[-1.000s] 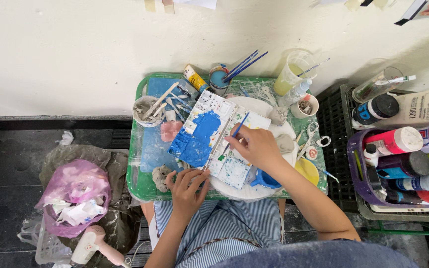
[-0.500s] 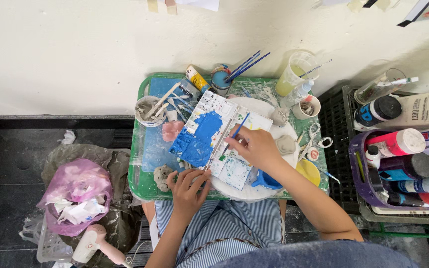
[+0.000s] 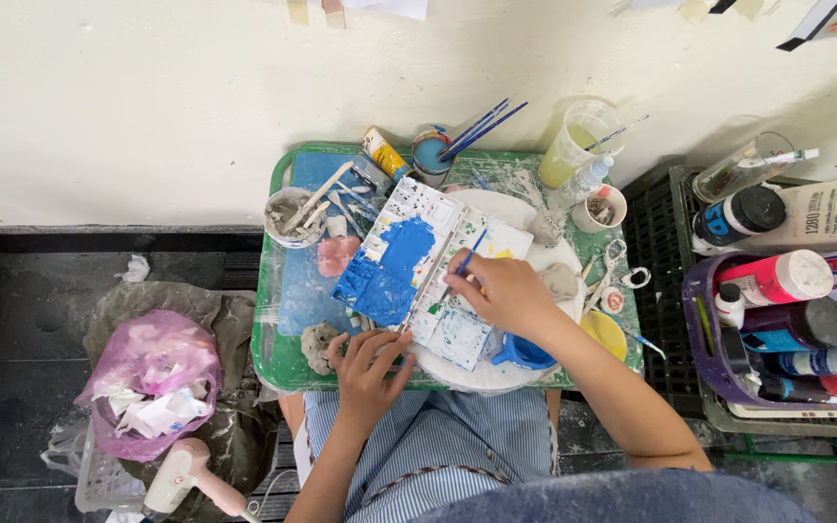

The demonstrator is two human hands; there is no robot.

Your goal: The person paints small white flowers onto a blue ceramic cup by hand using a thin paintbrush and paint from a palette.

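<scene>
Here, seen from above, a person sits at a low green tray table [image 3: 283, 353] set against a pale wall.

Right hand: the right hand [image 3: 501, 291] is closed around a thin blue-handled paintbrush [image 3: 467, 260], pinched between thumb and fingers, its tip down on the painted piece.

Painted piece: a flat rectangular slab [image 3: 409, 276] divided into small squares lies tilted across a round white turntable [image 3: 535, 257] in the middle of the table; its left part is covered in bright blue paint, the rest is white with small coloured patches.

Left hand: the left hand [image 3: 368, 368] rests at the near edge of the slab, fingers curled loosely and touching its lower corner, holding nothing.

Back of the table: a small blue paint pot [image 3: 430, 155] holds several brushes, just beside a yellow paint tube [image 3: 383, 153] and a cloudy plastic cup [image 3: 578, 143] of yellowish water.

Left of the slab: a small bowl [image 3: 290, 215] with wooden sticks and a pink lump [image 3: 336, 254].

Right of the table: a purple basket [image 3: 704, 339] of paint bottles, well apart from the hands.

Floor, left: a pink plastic bag [image 3: 152, 378] of rubbish and a pink hair dryer [image 3: 186, 475].
</scene>
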